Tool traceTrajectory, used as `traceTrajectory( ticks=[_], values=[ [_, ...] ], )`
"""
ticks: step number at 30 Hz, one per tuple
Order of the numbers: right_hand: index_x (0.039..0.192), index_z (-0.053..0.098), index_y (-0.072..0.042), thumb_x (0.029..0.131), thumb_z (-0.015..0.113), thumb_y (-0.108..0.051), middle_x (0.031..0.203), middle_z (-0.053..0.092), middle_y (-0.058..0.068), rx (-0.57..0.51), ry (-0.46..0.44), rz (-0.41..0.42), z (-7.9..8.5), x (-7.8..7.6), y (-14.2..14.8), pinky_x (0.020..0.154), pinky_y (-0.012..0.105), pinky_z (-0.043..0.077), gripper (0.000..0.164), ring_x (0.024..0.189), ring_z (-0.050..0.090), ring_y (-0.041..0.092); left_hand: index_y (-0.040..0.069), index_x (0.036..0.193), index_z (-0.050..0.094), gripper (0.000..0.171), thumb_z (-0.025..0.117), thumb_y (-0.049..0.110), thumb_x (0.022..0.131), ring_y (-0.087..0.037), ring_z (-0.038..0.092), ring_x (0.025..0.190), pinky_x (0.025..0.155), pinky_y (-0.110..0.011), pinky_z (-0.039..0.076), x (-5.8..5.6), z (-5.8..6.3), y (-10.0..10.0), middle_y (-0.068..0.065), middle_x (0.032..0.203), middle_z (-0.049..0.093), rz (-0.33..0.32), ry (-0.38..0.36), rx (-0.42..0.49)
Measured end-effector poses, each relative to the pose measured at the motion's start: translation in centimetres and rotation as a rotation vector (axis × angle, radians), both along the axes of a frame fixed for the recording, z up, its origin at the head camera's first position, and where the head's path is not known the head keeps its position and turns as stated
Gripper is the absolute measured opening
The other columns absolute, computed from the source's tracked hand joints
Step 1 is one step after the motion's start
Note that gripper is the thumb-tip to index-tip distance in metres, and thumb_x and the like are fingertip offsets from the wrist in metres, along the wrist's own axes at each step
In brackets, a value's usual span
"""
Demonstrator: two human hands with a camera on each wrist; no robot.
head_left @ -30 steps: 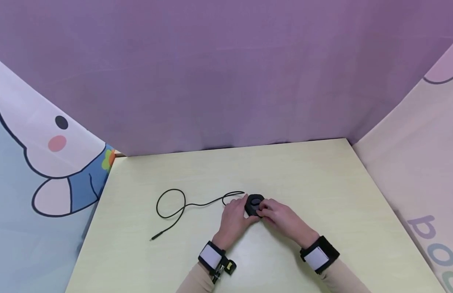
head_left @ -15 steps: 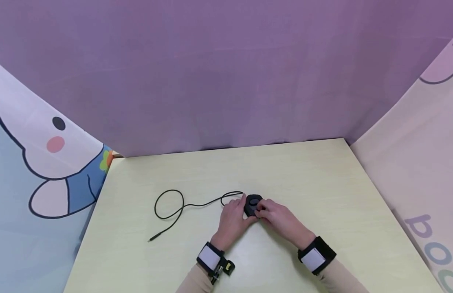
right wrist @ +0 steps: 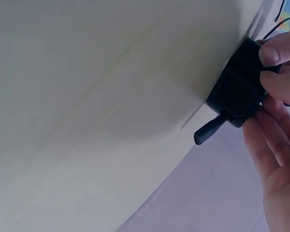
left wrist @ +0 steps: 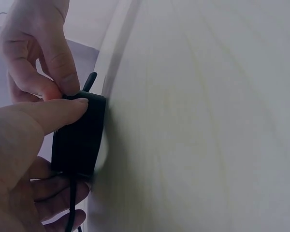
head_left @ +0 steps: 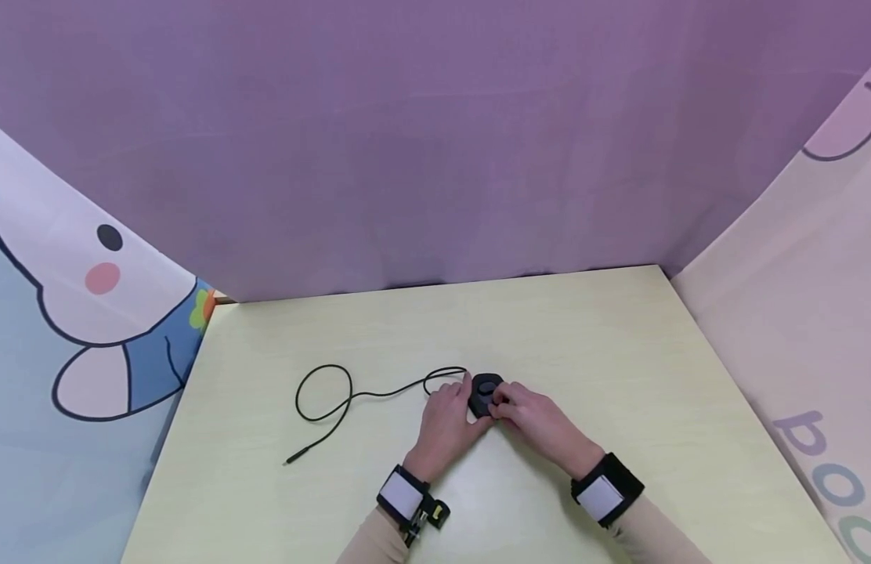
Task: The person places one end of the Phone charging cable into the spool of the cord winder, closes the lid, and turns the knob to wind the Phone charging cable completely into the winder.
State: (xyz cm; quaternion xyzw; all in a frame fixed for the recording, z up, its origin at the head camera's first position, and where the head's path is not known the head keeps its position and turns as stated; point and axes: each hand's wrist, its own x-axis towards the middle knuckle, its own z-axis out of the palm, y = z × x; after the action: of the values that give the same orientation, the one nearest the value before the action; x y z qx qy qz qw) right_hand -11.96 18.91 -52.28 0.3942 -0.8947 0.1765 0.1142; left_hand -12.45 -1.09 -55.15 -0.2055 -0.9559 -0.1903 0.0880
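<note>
A small black box (head_left: 482, 389) with a round dial on top lies between both hands near the middle of the table. The left hand (head_left: 446, 423) grips its left side; in the left wrist view the thumb is over one edge of the box (left wrist: 79, 140) and the fingers are on the far side. From the right, the bent fingers and thumb of the right hand (head_left: 541, 423) pinch the box beside the dial, covering part of it. A short black stub (right wrist: 210, 129) sticks out of one end in the right wrist view. At the opposite end a black cable (left wrist: 71, 200) leaves past the left fingers.
The thin cable (head_left: 382, 394) runs left over the pale wooden table (head_left: 583, 329) in loops and ends in a plug (head_left: 296, 456). Purple cloth (head_left: 435, 141) hangs behind the table, with printed cartoon panels (head_left: 111, 305) on either side.
The whole head view has shifted slightly, so the table and hands appear a little further left. Both hands keep their hold on the box with hardly any visible motion.
</note>
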Motion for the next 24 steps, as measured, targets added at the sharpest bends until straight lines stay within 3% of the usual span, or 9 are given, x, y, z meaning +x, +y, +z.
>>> traceTrajectory(
  ticks=[10,24],
  values=[
    [0.098,0.080,-0.008,0.085,0.082,-0.001,0.107,0.064,0.002,0.015,-0.039,-0.013,0.26,0.10,-0.10,0.083,0.030,0.059,0.015,0.099,0.063,0.015,-0.008,0.141,0.057,0.083,0.080,0.051,0.087,-0.028,0.067,0.103,0.088,-0.040,0.054,0.07,0.23,-0.08,-0.015,0.116,0.074,-0.003,0.031,-0.004],
    [0.101,0.079,-0.008,0.086,0.084,-0.007,0.109,0.065,0.003,-0.014,-0.053,0.000,-0.15,-0.10,0.25,0.086,0.032,0.060,0.016,0.102,0.065,0.018,-0.005,0.142,0.058,0.079,0.078,0.050,0.088,-0.028,0.065,0.108,0.092,-0.042,0.053,0.16,0.03,-0.01,-0.014,0.122,0.072,-0.001,-0.002,0.008]
  ],
)
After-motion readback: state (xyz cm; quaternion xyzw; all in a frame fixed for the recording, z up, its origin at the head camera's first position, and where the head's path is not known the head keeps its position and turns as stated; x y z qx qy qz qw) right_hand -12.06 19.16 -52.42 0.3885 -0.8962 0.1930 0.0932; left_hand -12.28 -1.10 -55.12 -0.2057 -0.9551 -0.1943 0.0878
